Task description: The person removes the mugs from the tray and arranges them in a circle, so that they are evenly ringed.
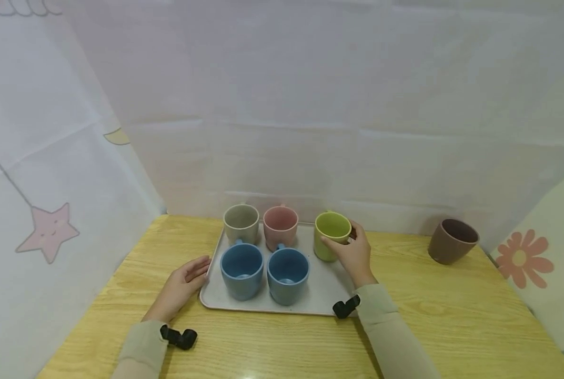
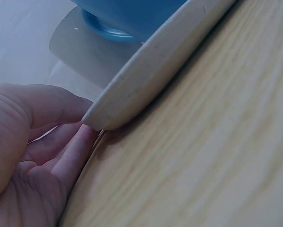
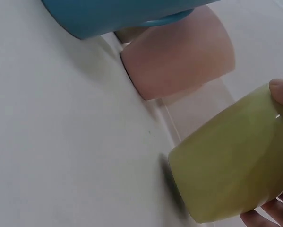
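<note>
Our right hand (image 1: 358, 258) grips the green cup (image 1: 329, 229) at the far right of the tray (image 1: 322, 289), apart from the pink cup (image 1: 280, 225); our left hand (image 1: 183, 285), fingers relaxed, touches the left edge. We're apparently placing the green cup; next calls for a level release.

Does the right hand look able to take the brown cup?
Probably not until it lets go: the right hand is holding the green mug, though nothing visible stands between it and the brown cup.

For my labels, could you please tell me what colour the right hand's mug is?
The mug is yellowish green, shown best in the head view.
</note>
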The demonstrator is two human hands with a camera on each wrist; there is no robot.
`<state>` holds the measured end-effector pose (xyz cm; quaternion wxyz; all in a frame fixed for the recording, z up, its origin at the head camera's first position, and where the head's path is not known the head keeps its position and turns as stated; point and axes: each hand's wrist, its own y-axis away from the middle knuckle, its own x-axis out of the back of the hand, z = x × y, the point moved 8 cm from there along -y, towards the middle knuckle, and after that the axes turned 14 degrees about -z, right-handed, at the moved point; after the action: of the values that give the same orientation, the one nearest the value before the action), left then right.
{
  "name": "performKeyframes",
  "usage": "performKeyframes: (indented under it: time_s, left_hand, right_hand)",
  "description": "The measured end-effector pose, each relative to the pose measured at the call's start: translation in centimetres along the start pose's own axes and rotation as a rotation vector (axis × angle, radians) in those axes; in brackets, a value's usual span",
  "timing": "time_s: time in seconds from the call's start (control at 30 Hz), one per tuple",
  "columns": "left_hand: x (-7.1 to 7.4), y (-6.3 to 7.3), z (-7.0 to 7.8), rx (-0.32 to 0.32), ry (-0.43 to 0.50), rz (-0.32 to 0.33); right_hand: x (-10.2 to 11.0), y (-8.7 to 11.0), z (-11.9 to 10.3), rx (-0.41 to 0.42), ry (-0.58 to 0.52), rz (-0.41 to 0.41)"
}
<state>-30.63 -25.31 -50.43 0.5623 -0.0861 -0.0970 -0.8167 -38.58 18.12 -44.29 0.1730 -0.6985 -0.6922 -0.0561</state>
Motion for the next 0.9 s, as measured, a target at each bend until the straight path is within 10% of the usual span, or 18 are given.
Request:
performKeyframes:
  time_s: [0.9]
  left_hand:
    - [0.1,0.0,0.3,-0.005,-0.017,0.003]
  right_hand:
    - [11.1,2.8,2.2,-0.057,-0.058,0.221]
